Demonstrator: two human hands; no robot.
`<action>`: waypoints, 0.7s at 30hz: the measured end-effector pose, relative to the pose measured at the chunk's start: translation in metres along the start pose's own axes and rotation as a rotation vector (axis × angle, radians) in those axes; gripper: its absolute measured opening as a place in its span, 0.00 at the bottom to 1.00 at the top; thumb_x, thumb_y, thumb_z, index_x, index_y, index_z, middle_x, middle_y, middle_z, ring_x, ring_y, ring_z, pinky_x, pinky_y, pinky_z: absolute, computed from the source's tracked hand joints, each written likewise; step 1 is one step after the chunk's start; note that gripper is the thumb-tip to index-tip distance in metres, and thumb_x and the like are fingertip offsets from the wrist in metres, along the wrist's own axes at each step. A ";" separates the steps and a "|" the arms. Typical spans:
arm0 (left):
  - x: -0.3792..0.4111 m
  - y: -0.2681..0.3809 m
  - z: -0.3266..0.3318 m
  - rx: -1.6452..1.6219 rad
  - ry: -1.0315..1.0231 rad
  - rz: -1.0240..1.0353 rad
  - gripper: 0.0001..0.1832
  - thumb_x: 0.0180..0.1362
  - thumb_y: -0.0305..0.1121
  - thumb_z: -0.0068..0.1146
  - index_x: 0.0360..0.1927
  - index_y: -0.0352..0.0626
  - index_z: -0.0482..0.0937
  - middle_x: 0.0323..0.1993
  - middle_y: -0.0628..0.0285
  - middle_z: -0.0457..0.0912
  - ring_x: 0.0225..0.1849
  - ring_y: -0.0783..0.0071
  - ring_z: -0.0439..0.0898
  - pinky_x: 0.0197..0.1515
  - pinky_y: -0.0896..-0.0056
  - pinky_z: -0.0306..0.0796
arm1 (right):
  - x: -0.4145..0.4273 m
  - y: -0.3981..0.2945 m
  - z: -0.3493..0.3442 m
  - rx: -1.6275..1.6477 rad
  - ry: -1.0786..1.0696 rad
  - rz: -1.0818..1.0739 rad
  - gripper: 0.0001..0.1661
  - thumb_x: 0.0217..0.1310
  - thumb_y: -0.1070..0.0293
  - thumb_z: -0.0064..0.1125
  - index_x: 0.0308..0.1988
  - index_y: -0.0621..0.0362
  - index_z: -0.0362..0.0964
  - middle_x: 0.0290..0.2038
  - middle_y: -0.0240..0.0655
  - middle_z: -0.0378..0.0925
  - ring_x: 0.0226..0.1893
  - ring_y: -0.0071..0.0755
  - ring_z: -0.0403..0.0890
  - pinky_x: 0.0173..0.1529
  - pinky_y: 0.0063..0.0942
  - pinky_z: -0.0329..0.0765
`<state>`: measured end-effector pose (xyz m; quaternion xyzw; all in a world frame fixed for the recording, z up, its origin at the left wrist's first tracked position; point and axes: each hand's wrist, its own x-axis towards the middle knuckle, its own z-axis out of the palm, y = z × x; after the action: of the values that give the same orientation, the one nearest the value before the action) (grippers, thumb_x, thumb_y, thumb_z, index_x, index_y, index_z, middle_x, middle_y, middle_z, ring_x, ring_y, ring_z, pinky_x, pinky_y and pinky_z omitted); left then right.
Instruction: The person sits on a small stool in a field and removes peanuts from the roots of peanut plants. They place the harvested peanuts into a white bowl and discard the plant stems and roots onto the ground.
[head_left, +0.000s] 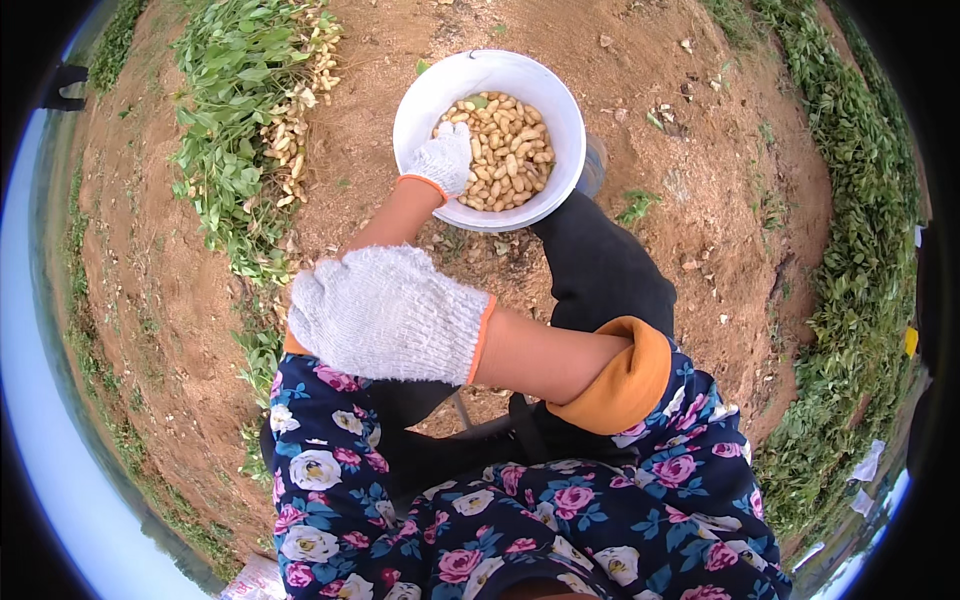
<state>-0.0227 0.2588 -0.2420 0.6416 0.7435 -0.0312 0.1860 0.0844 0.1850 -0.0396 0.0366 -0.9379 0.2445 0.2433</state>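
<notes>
My left hand (442, 159), in a white knit glove with an orange hem, reaches into a white plastic bucket (420, 90). It rests at the left side of the unshelled peanuts (514, 154), which cover the bucket's bottom; its fingertips are partly hidden. My right hand (386, 315), gloved the same way, crosses over to my left forearm (397, 217). Its fingers bend over the forearm near the orange cuff (294, 343) of my left sleeve. Whether they grip the cuff is hidden beneath the glove.
Pulled peanut plants (240, 112) with pods attached (285, 142) lie left of the bucket on reddish soil (705, 247). A long row of leafy plants (855, 247) runs along the right. My black-clad leg (607, 262) and shoe (592, 165) are beside the bucket.
</notes>
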 end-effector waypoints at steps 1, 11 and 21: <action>0.011 -0.004 0.013 0.011 -0.014 -0.065 0.20 0.60 0.31 0.38 0.56 0.37 0.64 0.53 0.44 0.70 0.49 0.51 0.77 0.49 0.53 0.72 | -0.001 0.002 -0.003 -0.047 0.011 -0.019 0.13 0.50 0.66 0.51 0.36 0.61 0.72 0.30 0.41 0.74 0.28 0.37 0.78 0.24 0.32 0.75; 0.029 0.009 0.030 0.159 -0.185 -0.172 0.09 0.54 0.31 0.53 0.36 0.41 0.82 0.38 0.53 0.83 0.43 0.60 0.82 0.41 0.60 0.77 | -0.008 -0.003 0.009 0.301 -0.022 0.187 0.11 0.45 0.63 0.55 0.26 0.59 0.77 0.25 0.42 0.78 0.28 0.46 0.82 0.30 0.42 0.76; -0.031 -0.010 -0.077 -1.049 -0.314 -0.236 0.16 0.50 0.36 0.61 0.41 0.40 0.79 0.29 0.66 0.80 0.31 0.72 0.77 0.37 0.70 0.71 | -0.006 0.012 -0.003 -0.178 0.028 0.254 0.13 0.49 0.66 0.53 0.36 0.58 0.74 0.36 0.37 0.73 0.35 0.36 0.76 0.31 0.29 0.75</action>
<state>-0.0469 0.2503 -0.1624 0.3629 0.6896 0.2272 0.5841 0.0889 0.1970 -0.0451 -0.1075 -0.9494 0.1898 0.2258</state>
